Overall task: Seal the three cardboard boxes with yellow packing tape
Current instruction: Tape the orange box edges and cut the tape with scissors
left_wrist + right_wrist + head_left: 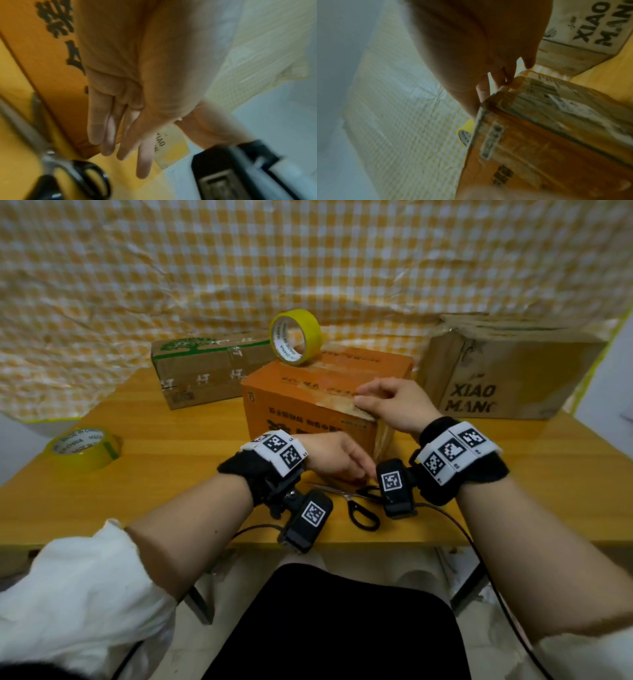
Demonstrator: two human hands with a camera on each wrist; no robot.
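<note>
An orange cardboard box (308,409) stands mid-table, with a yellow tape roll (296,337) upright on its far top. A glossy tape strip (384,440) runs over the top and down the near right side. My right hand (373,402) presses straight fingers on that strip at the top edge; the right wrist view shows the fingertips (498,79) on the box rim (505,92). My left hand (342,460) is low at the box's front corner, its fingers (109,135) straight and holding nothing; whether they touch the box is unclear.
A green-printed box (205,364) lies at the back left and a brown "XIAO MANG" box (507,371) at the back right. A second tape roll (84,450) lies flat at the left. Black-handled scissors (359,505) lie in front of the orange box, under my wrists.
</note>
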